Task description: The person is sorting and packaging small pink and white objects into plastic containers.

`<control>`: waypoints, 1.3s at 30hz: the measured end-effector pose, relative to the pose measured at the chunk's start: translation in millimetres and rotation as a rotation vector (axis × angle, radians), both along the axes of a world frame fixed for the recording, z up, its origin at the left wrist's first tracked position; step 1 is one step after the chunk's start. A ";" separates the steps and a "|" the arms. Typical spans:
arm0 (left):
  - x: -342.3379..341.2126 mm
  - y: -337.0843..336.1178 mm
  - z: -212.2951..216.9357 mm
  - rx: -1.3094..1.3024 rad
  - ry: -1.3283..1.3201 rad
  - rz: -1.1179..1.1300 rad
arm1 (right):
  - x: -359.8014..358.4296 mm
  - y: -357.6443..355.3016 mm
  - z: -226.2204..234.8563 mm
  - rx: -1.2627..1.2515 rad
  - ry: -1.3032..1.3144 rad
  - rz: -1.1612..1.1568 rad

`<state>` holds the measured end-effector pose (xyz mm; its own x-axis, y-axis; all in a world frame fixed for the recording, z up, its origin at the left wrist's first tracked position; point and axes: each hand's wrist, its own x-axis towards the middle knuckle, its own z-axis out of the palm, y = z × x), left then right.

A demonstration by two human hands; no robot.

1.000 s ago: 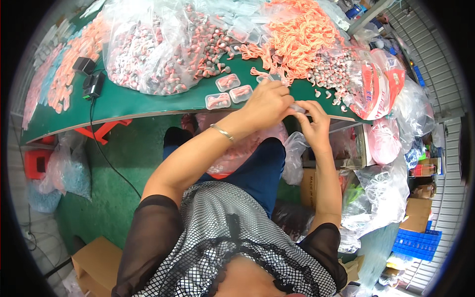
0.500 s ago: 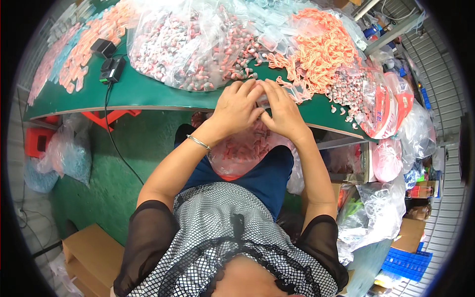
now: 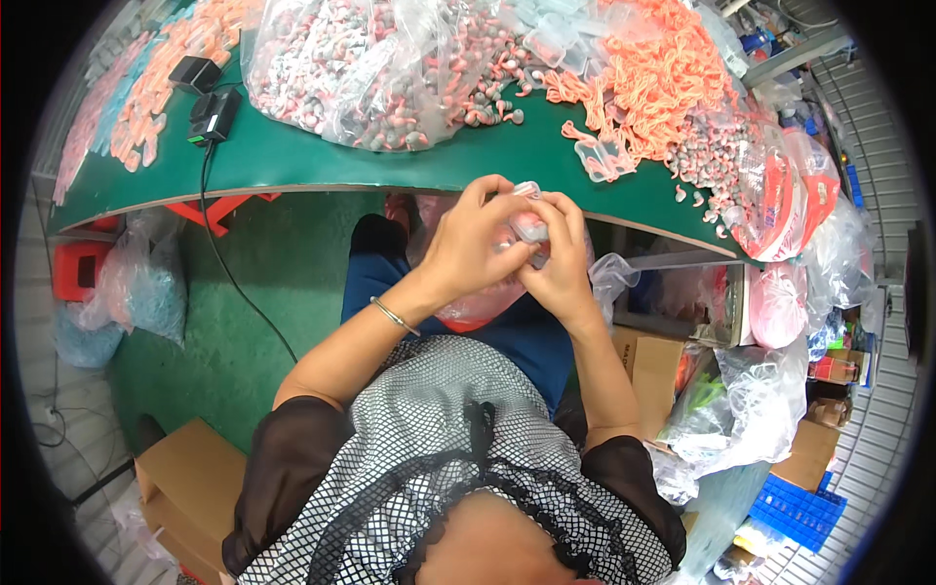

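Note:
Between both hands, just in front of the table's near edge, is a small clear plastic case (image 3: 529,226) with something pale inside that I cannot make out. My left hand (image 3: 470,239) grips it from the left with fingers bent and thumb pressed in. My right hand (image 3: 560,268) closes on it from the other side, its fingers curled over the top. Below the hands, a clear bag of pinkish pieces (image 3: 468,308) sits between my knees, partly hidden.
The green table (image 3: 322,168) carries a large clear bag of grey-and-pink pieces (image 3: 341,83), orange cords (image 3: 663,73), another clear case (image 3: 604,159), loose grey-and-pink pieces (image 3: 707,146) and black adapters (image 3: 213,114). Cardboard boxes (image 3: 190,466) and filled bags (image 3: 146,292) stand below.
Both hands have drawn back from the table's edge toward my body and turned, so the clear case between them now shows. The view has shifted slightly.

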<state>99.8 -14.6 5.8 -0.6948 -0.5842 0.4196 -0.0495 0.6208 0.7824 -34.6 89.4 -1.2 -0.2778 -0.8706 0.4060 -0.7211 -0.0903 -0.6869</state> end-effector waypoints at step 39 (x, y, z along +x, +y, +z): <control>-45.3 -36.1 18.3 -0.350 -0.018 0.097 | -70.7 -23.5 34.7 -0.082 0.597 -0.349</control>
